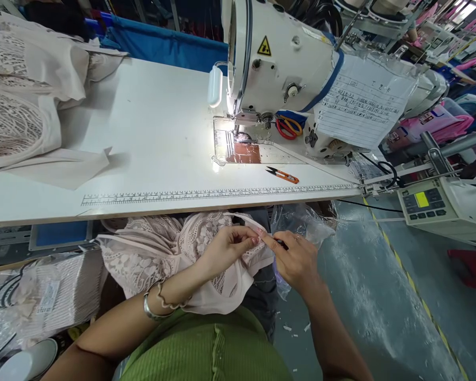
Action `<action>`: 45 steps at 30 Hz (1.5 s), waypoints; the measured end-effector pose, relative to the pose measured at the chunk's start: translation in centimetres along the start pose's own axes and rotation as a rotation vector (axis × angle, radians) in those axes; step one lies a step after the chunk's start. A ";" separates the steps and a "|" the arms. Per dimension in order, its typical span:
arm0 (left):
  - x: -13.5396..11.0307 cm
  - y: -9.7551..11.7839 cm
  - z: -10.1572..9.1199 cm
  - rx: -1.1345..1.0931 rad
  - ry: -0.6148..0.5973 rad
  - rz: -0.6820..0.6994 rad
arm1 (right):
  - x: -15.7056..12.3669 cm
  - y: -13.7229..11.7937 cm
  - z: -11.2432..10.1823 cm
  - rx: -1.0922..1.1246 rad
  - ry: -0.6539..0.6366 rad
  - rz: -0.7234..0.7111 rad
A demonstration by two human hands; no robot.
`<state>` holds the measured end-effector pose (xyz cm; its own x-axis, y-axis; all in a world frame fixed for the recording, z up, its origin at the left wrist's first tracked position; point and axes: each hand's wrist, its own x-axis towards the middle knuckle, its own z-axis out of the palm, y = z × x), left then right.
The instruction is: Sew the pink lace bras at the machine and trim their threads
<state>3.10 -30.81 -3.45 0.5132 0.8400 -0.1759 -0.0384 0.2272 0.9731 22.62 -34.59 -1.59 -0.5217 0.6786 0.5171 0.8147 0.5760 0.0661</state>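
The garment (166, 253) looks like rough openwork lace with smooth, matt cloth edging (230, 300), the tabletop (162, 132) glossy.

On the white table (162, 132), a sewing machine (283, 58), orange snips (287, 177), ruler strip (222, 194) and lace fabric (39, 100).

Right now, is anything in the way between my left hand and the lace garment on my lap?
Nothing visible: the left hand pinches the lace garment directly. The right hand is close alongside, with a mostly hidden dark object in its grip.
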 end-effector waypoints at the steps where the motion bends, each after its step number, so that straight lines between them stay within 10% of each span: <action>1: 0.0 0.0 0.0 0.005 0.002 -0.002 | 0.0 0.0 0.0 -0.002 -0.009 -0.002; 18: 0.0 0.3 0.0 0.073 0.002 -0.011 | -0.4 0.0 0.6 0.103 -0.061 0.045; 29: 0.2 0.8 0.6 0.377 -0.094 0.262 | 0.1 -1.8 0.0 0.940 -0.176 0.546; 36: 0.0 1.0 0.4 0.235 -0.287 0.080 | 0.4 -0.3 0.3 1.571 -0.037 0.919; 41: -0.5 0.7 -0.4 0.239 -0.251 0.035 | -0.2 4.3 -0.6 1.278 0.420 0.912; 45: -0.4 0.8 -0.2 0.325 -0.217 0.070 | -0.2 2.9 -0.5 0.972 0.076 0.732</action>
<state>2.74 -30.85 -2.61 0.6894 0.7167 -0.1052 0.1752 -0.0240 0.9842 25.17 -33.26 -1.08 0.0239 0.9762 0.2156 0.3646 0.1923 -0.9111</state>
